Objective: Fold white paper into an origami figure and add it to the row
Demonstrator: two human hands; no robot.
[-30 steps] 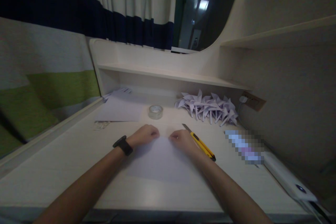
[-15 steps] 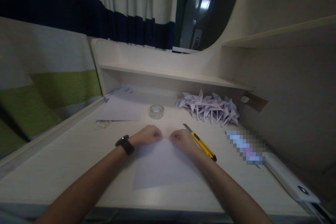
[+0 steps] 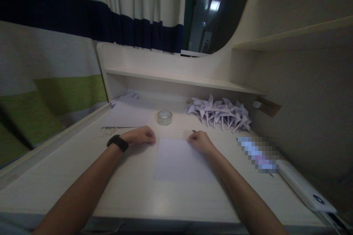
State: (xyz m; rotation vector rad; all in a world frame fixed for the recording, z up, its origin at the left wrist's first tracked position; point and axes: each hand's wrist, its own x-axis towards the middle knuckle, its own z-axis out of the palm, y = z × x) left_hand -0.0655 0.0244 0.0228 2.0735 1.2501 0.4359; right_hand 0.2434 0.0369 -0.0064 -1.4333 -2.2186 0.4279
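A white sheet of paper lies on the desk between my arms. My right hand pinches the sheet at its far right corner. My left hand, with a dark watch on the wrist, is closed just left of the sheet's far left corner; a small gap shows between fingertips and paper, and I see nothing in the fingers. Behind my right hand only the blade tip of a utility knife peeks out. A roll of clear tape sits beyond the sheet.
At the back right lies a pile of white paper pinwheels. A stack of paper rests at the back left. On the right are a blurred-out phone-like object and a white power strip-like device. A low shelf spans the back.
My hands have moved apart, the left one leftward and the right one slightly rightward. The sheet has shifted right and away from me. My right hand and forearm now cover most of the knife.
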